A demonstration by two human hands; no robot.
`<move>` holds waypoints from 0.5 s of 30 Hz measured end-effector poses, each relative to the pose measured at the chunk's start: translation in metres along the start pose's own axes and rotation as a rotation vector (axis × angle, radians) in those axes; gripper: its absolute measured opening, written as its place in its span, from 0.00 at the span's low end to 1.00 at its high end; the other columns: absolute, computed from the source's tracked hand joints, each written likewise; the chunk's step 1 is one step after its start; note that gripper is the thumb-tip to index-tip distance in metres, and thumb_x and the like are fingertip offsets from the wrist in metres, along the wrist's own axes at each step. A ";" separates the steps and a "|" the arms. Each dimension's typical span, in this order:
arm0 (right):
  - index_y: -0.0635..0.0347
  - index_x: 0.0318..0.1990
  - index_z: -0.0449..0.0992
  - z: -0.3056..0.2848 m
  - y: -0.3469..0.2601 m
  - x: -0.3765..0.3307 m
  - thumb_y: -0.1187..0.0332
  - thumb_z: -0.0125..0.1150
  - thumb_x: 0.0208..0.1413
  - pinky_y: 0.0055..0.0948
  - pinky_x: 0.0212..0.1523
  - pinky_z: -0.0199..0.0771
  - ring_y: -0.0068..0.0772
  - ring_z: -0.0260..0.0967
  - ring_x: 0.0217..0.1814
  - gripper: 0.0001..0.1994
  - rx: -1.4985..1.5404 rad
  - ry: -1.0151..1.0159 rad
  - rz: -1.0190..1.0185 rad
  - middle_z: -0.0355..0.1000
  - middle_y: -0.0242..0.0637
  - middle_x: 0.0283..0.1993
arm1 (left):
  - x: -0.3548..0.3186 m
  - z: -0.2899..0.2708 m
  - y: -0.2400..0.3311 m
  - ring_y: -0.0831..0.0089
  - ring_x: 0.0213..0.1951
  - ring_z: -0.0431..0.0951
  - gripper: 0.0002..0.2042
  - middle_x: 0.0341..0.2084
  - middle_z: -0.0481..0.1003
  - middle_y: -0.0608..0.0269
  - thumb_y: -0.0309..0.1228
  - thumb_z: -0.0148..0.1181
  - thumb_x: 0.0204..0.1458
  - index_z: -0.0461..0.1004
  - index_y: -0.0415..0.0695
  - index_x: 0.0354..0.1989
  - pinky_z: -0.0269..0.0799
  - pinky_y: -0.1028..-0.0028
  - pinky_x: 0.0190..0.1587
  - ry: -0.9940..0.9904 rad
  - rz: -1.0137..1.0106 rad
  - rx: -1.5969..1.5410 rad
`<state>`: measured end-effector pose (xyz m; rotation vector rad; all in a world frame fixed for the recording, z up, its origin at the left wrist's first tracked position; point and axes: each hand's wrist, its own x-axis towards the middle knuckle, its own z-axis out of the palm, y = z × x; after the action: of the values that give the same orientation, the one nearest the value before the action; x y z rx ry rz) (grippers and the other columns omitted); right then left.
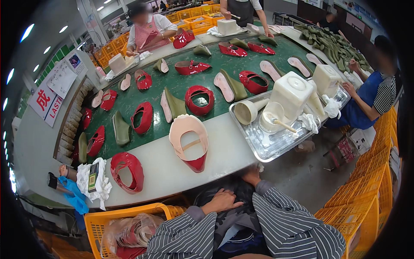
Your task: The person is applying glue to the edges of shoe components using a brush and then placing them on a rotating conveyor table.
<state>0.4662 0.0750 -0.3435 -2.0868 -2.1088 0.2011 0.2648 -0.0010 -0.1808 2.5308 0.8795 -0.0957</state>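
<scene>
My left hand [222, 202] lies flat on the dark cloth over my lap, fingers stretched and holding nothing. At the front edge of the white worktop [224, 149], my right hand [251, 176] shows mostly its back and wrist; its fingers are hidden. Closest in front of me on the worktop is a red shoe upper [196, 165] with its pale pink lining turned outward. Left of it stands a glossy red shoe upper [137, 172]. A metal tray [269, 154] at the right holds a white glue container [290, 96], a brush [282, 124] and a white cup [246, 113].
Red uppers and green wedge soles [174, 103] stand on the green conveyor belt [146, 93]. A white rag [100, 183] lies at the left corner. Yellow crates [92, 224] flank me. Co-workers sit across and at the right, one in a blue apron [360, 97]. Green soles [323, 41] are piled far right.
</scene>
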 end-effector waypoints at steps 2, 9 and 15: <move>0.55 0.56 0.68 0.006 0.003 0.003 0.50 0.54 0.48 0.66 0.48 0.58 0.68 0.51 0.61 0.29 0.009 0.064 -0.009 0.60 0.54 0.60 | 0.001 0.005 -0.002 0.55 0.43 0.75 0.31 0.33 0.75 0.49 0.58 0.47 0.53 0.78 0.36 0.29 0.63 0.51 0.53 0.052 0.011 -0.046; 0.54 0.54 0.70 0.006 0.005 0.012 0.52 0.53 0.48 0.61 0.48 0.59 0.64 0.54 0.60 0.26 0.028 0.041 -0.005 0.63 0.54 0.58 | -0.001 0.001 -0.002 0.54 0.42 0.75 0.31 0.33 0.75 0.49 0.58 0.46 0.53 0.78 0.36 0.29 0.63 0.51 0.52 0.090 0.024 -0.040; 0.55 0.52 0.71 0.007 0.005 0.015 0.53 0.53 0.49 0.57 0.47 0.60 0.61 0.58 0.57 0.24 -0.125 0.179 -0.024 0.67 0.49 0.55 | -0.001 0.000 -0.001 0.56 0.44 0.74 0.30 0.34 0.76 0.50 0.56 0.46 0.55 0.77 0.36 0.31 0.63 0.54 0.53 0.003 0.001 0.006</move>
<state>0.4696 0.0902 -0.3507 -2.0585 -2.0868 -0.1203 0.2635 -0.0010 -0.1808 2.5371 0.8801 -0.0943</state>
